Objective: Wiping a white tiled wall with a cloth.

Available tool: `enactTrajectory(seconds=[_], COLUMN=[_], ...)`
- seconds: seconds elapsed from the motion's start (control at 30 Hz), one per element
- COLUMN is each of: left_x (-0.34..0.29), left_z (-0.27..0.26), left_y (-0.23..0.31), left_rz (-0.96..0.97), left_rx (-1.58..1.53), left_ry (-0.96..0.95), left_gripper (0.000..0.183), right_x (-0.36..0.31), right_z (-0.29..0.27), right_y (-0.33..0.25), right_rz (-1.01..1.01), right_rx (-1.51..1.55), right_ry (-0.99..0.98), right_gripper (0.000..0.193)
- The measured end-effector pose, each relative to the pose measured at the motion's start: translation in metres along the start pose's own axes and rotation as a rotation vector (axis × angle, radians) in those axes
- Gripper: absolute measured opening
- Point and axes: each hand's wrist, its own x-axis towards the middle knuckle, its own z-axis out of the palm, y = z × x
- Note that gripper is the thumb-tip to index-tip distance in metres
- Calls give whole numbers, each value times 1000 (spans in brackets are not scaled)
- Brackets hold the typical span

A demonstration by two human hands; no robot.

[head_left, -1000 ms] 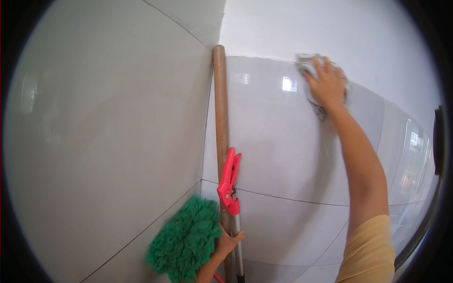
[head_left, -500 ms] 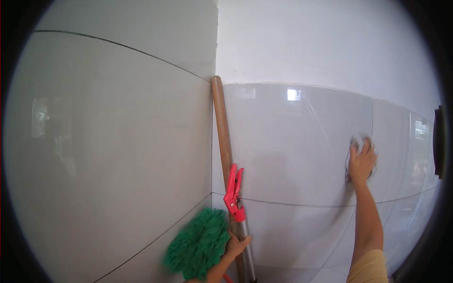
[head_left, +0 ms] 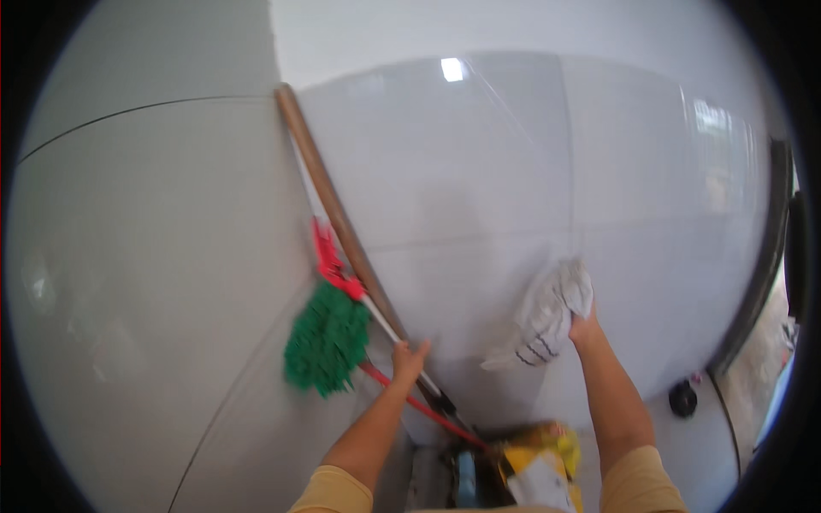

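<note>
My left hand (head_left: 408, 359) is closed round the pale metal pole (head_left: 386, 321) of a long-reach pruner, its thumb sticking out to the right. The pruner's red head (head_left: 329, 261) leans into the corner, in front of a thick brown wooden pole (head_left: 329, 192). Beside that hand is a fluffy green duster or mop head (head_left: 327, 340) on a red handle (head_left: 436, 416). My right hand (head_left: 584, 327) grips a bunched white cloth (head_left: 556, 308) with dark stripes near its lower edge. The cloth is at the glossy wall; its exact contact is blurred. Most right-hand fingers are hidden behind it.
Large grey tiles cover the left wall (head_left: 154, 239) and the right wall (head_left: 496, 154). At the foot of the corner lie a yellow-and-white bag (head_left: 543, 470) and a light-blue rolled item (head_left: 466, 479). A small black round object (head_left: 682, 398) sits at lower right, near a dark-framed opening (head_left: 761, 274).
The view has tilted down and turned right, bringing floor items into sight. My right hand's cloth now hangs loosely bunched. The pruner and poles appear tilted further left; my left hand stays by the pruner's pole.
</note>
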Motion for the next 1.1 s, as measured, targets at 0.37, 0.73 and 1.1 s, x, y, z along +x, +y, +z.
enactTrajectory(seconds=[0.37,0.73,1.1], left_x=[-162,-237,-224], left_z=[11,19,-72], left_y=[131,194,191], left_rz=[81,1,-193], left_rx=[-382,-226,-963], left_ry=[-355,-343,-141], left_gripper=[28,14,17], right_x=[-57,-146,-186], right_z=[20,42,13], right_y=[-41,-32,8], right_rz=[289,528,741], right_rx=[411,-239,-330], right_ry=[-30,-306,8], right_gripper=[58,76,40])
